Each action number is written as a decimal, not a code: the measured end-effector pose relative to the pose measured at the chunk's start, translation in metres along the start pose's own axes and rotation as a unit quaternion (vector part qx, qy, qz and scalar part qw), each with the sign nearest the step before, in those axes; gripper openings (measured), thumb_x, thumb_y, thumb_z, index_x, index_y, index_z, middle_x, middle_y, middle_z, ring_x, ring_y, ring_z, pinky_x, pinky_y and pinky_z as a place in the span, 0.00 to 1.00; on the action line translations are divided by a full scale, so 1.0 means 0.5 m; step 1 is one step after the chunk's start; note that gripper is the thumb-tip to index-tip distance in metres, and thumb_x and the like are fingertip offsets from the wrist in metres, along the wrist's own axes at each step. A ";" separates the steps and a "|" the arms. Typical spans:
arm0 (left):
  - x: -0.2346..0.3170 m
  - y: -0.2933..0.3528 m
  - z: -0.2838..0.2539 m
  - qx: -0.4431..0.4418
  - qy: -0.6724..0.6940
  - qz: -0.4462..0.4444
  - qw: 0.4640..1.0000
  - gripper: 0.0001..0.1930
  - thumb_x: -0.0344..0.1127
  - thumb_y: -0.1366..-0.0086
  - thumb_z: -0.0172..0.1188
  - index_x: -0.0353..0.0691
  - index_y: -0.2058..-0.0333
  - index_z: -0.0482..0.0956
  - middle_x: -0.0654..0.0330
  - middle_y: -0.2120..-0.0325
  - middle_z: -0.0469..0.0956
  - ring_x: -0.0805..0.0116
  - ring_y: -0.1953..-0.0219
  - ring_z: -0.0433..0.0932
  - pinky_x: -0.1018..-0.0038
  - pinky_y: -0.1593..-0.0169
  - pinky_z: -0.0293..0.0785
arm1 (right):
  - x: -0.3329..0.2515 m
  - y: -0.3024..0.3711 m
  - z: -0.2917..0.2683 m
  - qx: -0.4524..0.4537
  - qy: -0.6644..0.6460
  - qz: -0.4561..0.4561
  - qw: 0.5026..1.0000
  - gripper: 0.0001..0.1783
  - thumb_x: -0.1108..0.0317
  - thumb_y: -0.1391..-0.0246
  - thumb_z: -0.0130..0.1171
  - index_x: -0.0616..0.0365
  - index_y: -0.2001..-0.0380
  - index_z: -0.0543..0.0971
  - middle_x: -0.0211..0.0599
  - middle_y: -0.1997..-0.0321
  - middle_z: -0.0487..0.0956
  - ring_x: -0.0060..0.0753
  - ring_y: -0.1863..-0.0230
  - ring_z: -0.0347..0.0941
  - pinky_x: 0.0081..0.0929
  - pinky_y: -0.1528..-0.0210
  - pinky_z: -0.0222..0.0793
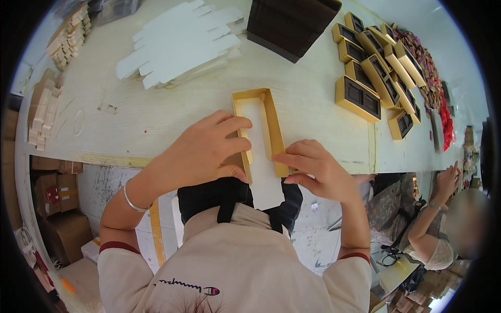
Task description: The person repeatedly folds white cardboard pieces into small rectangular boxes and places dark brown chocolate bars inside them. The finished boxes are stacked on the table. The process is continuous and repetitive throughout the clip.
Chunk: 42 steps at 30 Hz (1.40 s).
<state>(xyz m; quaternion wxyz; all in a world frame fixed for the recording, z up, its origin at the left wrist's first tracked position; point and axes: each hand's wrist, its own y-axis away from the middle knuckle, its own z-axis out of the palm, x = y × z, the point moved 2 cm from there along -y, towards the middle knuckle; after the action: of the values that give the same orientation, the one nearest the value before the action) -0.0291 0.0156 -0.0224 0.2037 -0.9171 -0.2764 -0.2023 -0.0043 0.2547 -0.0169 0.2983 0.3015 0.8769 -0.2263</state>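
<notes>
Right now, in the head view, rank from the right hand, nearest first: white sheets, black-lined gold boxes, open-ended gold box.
1. Open-ended gold box, at the right hand's fingertips.
2. Black-lined gold boxes, upper right.
3. White sheets, upper left.

The open box (274, 133) is thin card, its walls smooth gold with a faint sheen, its long flap (266, 190) matt white. The desk (156, 107) looks like pale wood-grained board, scuffed in places, under a pile of matt white card blanks (182, 41); the bangle (133, 204) is shiny silvery metal, the shirt (235, 255) plain matt cloth.
</notes>
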 end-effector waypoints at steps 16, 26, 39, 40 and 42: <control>0.048 0.006 0.050 0.140 0.068 -0.046 0.987 0.13 0.23 0.47 0.63 0.40 0.62 0.76 0.60 0.77 0.74 0.62 0.76 0.72 0.69 0.73 0.69 | 0.001 -0.044 0.066 0.124 0.067 0.026 0.990 0.08 0.76 0.55 0.63 0.58 0.75 0.73 0.35 0.79 0.70 0.40 0.74 0.68 0.32 0.69 0.61; 0.017 0.002 0.057 0.129 0.045 -0.045 0.990 0.11 0.28 0.50 0.67 0.41 0.66 0.78 0.61 0.78 0.70 0.62 0.78 0.70 0.69 0.75 0.65 | -0.022 -0.040 0.082 0.114 0.047 0.045 0.991 0.09 0.81 0.57 0.59 0.59 0.69 0.75 0.36 0.74 0.75 0.41 0.71 0.68 0.33 0.68 0.60; 0.018 0.009 0.046 0.098 0.057 -0.049 0.992 0.06 0.27 0.50 0.67 0.39 0.73 0.79 0.62 0.81 0.67 0.63 0.80 0.68 0.69 0.77 0.64 | -0.031 0.029 0.126 0.125 0.317 -0.108 0.934 0.20 0.72 0.56 0.60 0.57 0.56 0.79 0.45 0.43 0.72 0.38 0.53 0.73 0.32 0.55 0.70; 0.019 0.011 0.045 0.095 0.059 -0.054 0.992 0.06 0.26 0.50 0.67 0.39 0.72 0.79 0.61 0.81 0.67 0.62 0.80 0.68 0.69 0.77 0.64 | -0.031 0.024 0.128 0.145 0.312 -0.122 0.931 0.18 0.72 0.56 0.60 0.58 0.57 0.79 0.45 0.45 0.73 0.38 0.54 0.73 0.31 0.56 0.70; 0.018 0.014 0.044 0.070 0.086 -0.076 0.991 0.09 0.26 0.48 0.66 0.39 0.67 0.78 0.60 0.78 0.70 0.64 0.78 0.71 0.70 0.76 0.66 | -0.027 0.013 0.131 0.186 0.301 -0.152 0.923 0.15 0.71 0.56 0.60 0.60 0.61 0.80 0.44 0.48 0.75 0.37 0.56 0.74 0.29 0.59 0.72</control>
<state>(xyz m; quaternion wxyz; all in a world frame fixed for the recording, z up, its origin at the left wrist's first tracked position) -0.0126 0.0247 -0.0382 0.2745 -0.8563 -0.3398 -0.2757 0.0341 0.2164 -0.0563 -0.0794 0.2687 0.9028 -0.3263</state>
